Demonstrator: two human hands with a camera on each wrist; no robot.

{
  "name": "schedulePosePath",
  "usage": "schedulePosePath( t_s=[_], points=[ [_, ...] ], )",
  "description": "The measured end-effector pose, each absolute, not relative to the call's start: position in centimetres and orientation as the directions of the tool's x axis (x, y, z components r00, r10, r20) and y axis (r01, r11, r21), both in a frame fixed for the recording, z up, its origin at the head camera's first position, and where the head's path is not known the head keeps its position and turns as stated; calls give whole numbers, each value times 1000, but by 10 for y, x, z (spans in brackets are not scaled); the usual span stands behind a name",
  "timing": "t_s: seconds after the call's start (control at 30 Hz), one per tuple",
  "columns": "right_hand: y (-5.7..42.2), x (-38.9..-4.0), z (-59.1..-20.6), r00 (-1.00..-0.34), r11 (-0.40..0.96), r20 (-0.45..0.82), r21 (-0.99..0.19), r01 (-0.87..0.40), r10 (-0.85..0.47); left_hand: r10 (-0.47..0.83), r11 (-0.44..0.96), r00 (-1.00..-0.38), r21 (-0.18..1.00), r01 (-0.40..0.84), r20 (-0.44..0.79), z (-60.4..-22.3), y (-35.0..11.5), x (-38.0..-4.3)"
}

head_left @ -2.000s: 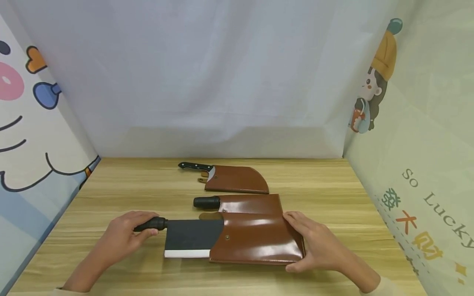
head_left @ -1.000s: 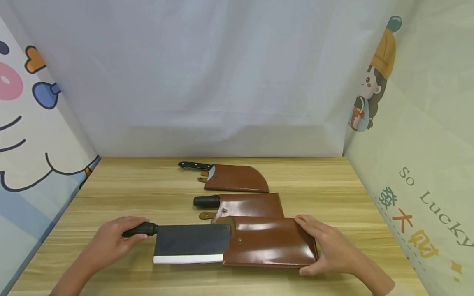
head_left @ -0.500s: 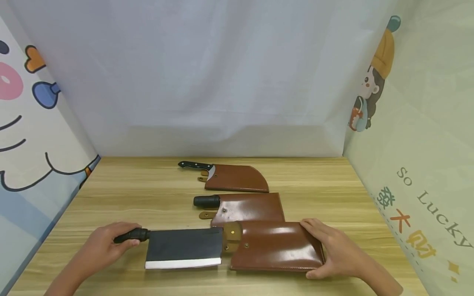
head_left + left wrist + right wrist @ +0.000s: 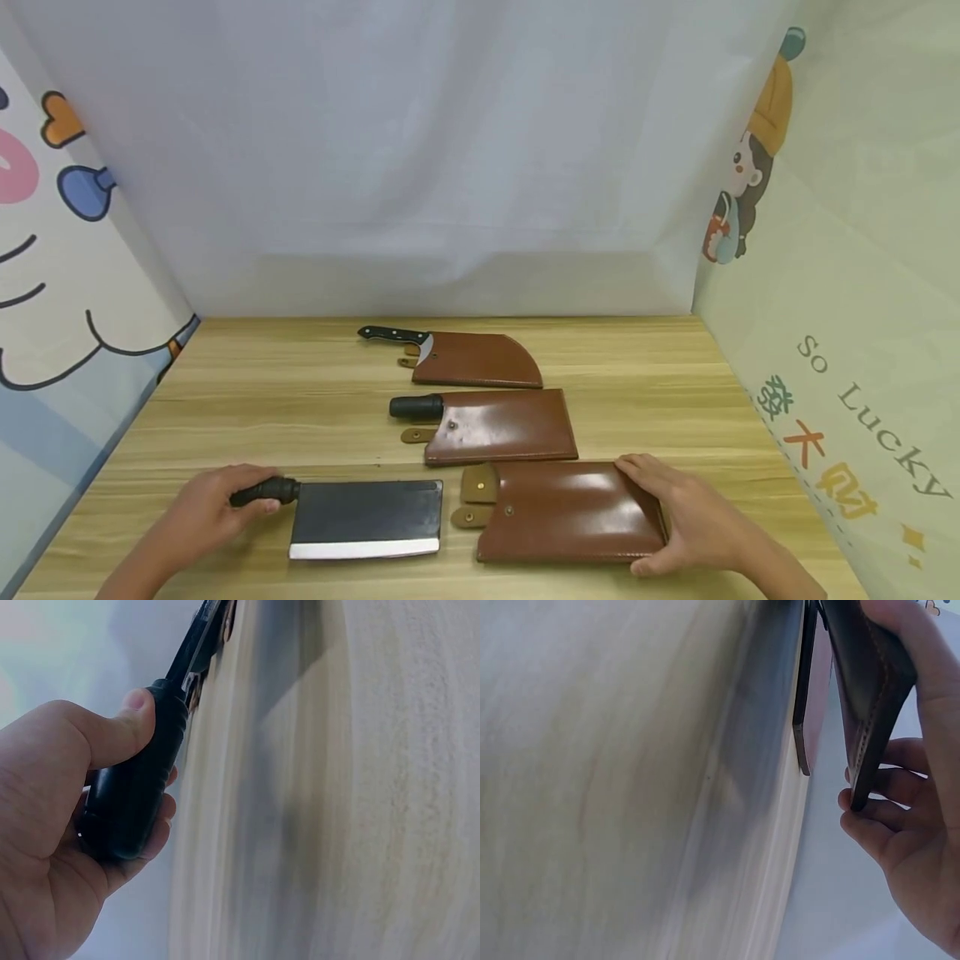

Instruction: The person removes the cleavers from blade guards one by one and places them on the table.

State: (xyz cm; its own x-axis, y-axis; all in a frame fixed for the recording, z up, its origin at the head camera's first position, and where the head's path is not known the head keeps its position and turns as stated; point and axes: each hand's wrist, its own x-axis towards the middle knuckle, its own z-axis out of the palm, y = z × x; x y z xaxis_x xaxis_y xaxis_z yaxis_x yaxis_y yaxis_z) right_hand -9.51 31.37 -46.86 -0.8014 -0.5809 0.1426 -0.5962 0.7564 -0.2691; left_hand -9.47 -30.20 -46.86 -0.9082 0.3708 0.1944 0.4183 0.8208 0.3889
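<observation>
Left hand [image 4: 217, 507]: curled round cleaver handle [image 4: 264, 492]; hold blade [image 4: 366, 510] level.
Right hand [image 4: 693, 518]: pinching sheath [image 4: 570, 510] by end; steer clear of edge.

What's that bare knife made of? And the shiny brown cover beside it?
Blade: probably steel, dark and dull, with a bright, pale strip along its edge.
Handle: black, perhaps plastic or painted wood, smooth with ridges near the blade.
Brown cover: leather or imitation leather; it shines, and stitches run along its edge.
</observation>
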Motion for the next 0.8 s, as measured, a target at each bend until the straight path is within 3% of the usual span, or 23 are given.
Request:
schedulePosePath(
  t_s=[0.4,0.8],
  points=[
    [314,-88,-474,-811,751,71,-339,-567,-581,349,849,-927,374,374,134,-476,-299,-94],
    [312,-84,-482,-801,751,43,-324,-576,-597,359,848,-928,382,368,98,-482,-301,-96]
  ],
)
